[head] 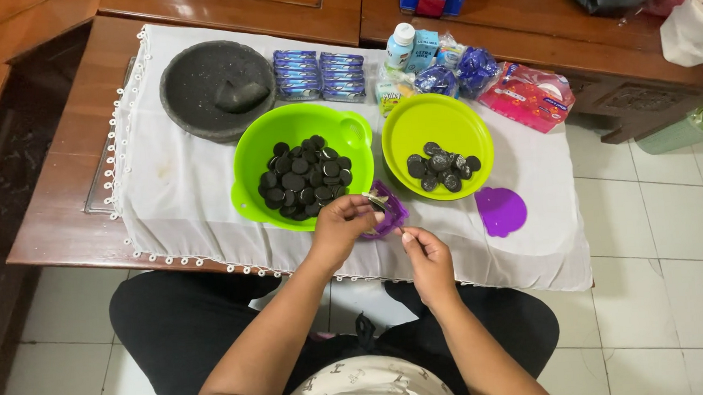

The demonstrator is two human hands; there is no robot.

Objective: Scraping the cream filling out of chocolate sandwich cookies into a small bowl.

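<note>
**A:** Dark, between the fingertips — what does the left hand (338,224) hold?

**B:** A dark cookie half (374,201), pinched between thumb and fingers, the hand closed around it. It sits just over the near rim of the large green bowl (251,159) and touches the purple container (391,211) behind it.

**A:** And the right hand (427,256)?

**B:** Loosely curled, fingertips pinched on a thin utensil (401,230) whose kind cannot be told; it lies just below and right of the left hand, near the cloth's front edge.

**A:** Surroundings, moving outward?

**B:** The large green bowl holds many dark cookie halves (306,178); the small green bowl (465,129), to its right, holds fewer. A purple lid (501,210) lies flat on the white cloth (181,200), right of the hands. Farther back: a stone mortar (190,77) with its pestle (241,96) inside, blue cookie packets (319,74) in two rows, a white bottle (398,45), and a pink packet (527,95).
</note>
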